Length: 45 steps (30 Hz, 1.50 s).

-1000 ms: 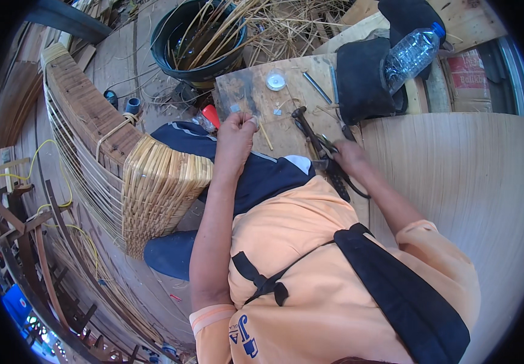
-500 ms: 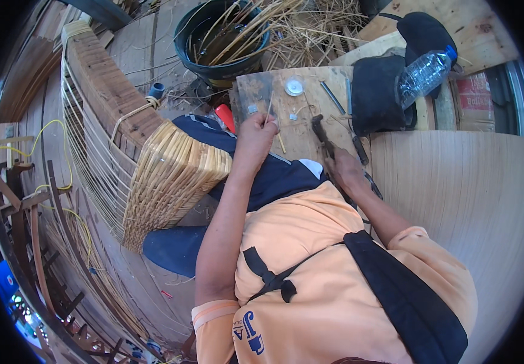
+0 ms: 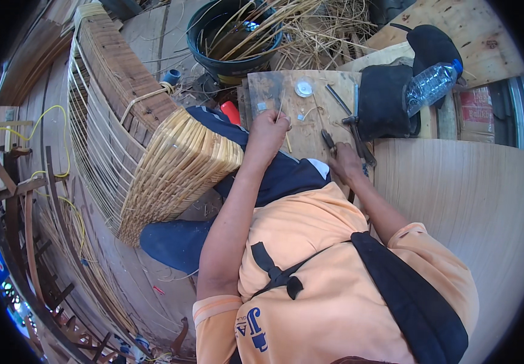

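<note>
Head view, left hand: your left hand [image 3: 267, 134] is closed in a loose fist at the near edge of the wooden board [image 3: 310, 115], pinching a thin pale strand; what else it holds you cannot tell.
Head view, right hand: your right hand [image 3: 345, 162] is wrapped around the dark handles of the pliers [image 3: 330, 141], which lie on the board's right side.
Head view, surroundings: a woven rattan panel [image 3: 177, 170] sits left of your forearm; a black bucket [image 3: 231, 48] of cane stands beyond the board; a plastic bottle [image 3: 432, 85] rests on a black bag [image 3: 386, 100].
</note>
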{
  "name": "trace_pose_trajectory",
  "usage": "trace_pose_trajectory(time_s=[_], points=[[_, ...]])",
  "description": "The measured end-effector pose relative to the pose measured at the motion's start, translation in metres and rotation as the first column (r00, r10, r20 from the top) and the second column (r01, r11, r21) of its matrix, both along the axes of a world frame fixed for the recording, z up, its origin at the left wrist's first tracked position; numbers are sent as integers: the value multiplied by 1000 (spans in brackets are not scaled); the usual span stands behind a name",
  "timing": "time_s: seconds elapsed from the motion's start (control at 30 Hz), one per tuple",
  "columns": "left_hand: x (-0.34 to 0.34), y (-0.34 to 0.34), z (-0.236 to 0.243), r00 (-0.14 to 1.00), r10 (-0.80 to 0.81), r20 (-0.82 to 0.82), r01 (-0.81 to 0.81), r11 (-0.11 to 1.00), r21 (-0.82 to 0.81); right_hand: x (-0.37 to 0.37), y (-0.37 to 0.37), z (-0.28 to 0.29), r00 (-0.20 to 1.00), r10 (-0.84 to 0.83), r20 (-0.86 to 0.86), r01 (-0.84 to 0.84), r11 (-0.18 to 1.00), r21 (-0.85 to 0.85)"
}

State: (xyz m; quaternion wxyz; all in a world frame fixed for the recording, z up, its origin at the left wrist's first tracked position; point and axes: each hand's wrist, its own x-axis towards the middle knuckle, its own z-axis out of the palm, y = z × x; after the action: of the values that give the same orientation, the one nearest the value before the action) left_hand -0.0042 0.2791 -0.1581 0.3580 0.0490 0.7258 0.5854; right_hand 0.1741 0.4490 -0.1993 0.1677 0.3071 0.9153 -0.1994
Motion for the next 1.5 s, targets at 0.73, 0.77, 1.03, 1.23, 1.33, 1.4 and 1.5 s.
trace_pose_trajectory(time_s=[0.73,0.77,1.03,1.23,1.33,1.4,1.5], points=[[1,0,8,993,10,119,-18,997,72,-14,10,36,822,-275,499,182,-703,-687],[0,0,8,993,12,117,-21,997,76,-16,11,36,820,-276,502,181,-706,-684],[-1,1,22,983,40,181,-44,999,20,-47,14,72,920,-157,358,237,-503,-831],[-1,-1,22,968,88,237,-100,994,43,-60,3,66,996,61,63,15,595,-804],[-2,-1,23,966,101,237,-114,993,38,-64,-5,63,978,183,-100,-208,809,-549],[-1,0,22,972,87,219,-107,991,79,-65,-10,65,959,254,-127,-284,868,-407],[1,1,26,971,127,201,-151,982,109,-69,-16,74,968,220,-119,-250,874,-416]])
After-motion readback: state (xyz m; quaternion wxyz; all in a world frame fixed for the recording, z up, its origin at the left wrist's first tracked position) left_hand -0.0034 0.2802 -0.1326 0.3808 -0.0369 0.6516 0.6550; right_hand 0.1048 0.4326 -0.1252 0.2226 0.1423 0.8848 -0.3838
